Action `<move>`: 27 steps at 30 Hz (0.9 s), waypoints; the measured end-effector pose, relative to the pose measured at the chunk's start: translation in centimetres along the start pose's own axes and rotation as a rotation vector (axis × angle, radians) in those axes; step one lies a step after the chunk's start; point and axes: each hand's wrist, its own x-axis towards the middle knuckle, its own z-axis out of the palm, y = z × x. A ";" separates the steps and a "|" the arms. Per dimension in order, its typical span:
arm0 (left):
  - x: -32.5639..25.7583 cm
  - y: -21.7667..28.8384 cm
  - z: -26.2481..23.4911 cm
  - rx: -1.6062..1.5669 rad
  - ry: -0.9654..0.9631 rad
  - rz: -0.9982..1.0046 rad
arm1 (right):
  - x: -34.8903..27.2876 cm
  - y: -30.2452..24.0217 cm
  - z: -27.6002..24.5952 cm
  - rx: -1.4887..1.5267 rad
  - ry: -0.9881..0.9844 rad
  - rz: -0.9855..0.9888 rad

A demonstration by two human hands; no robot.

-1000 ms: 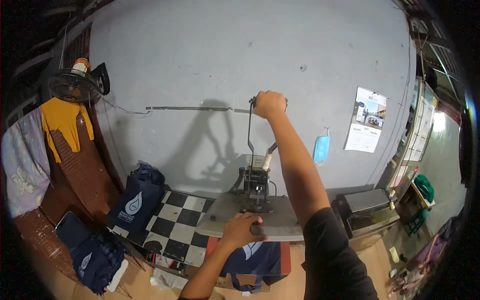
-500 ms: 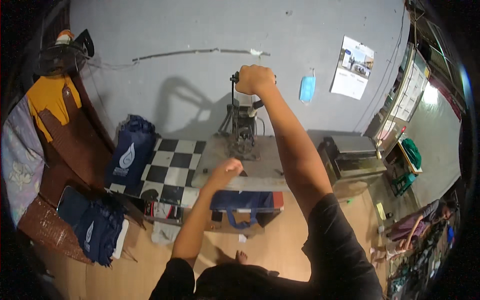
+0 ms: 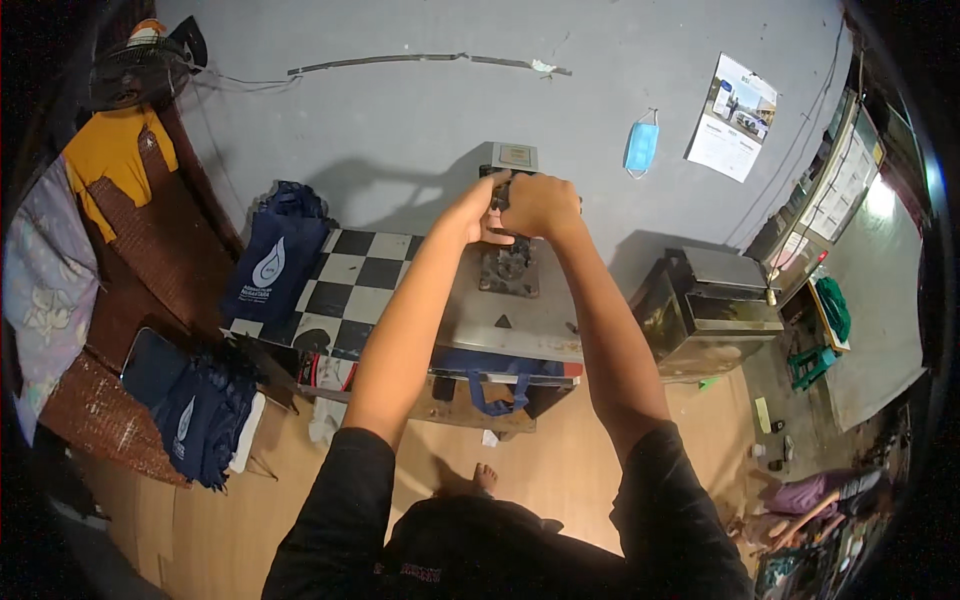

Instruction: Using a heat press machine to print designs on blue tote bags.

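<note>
One fisted right hand (image 3: 541, 208), curved left hand (image 3: 468, 214), metal machine (image 3: 510, 270)

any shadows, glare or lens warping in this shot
In the head view, a soft shadow falls on the grey wall left of the machine; a white glare patch sits far right; the dark strip looks bowed; the corners go black, and the fan is dim.

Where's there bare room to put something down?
The checkered top looks mostly bare between the blue bag and the left forearm; so does the floor between the foot and the right sleeve. It's crowded at the machine, where the left hand and right hand are.
</note>
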 end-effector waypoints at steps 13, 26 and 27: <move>1.1 -5.8 -1.1 0.352 0.100 -0.008 | -2.7 0.3 5.8 0.089 -0.254 -0.054; -0.8 -21.9 -13.7 1.063 0.860 0.063 | -3.6 -0.1 11.6 0.133 -0.450 -0.011; -1.0 -23.8 -15.5 0.989 0.735 0.028 | -3.5 -0.1 11.7 0.122 -0.459 -0.019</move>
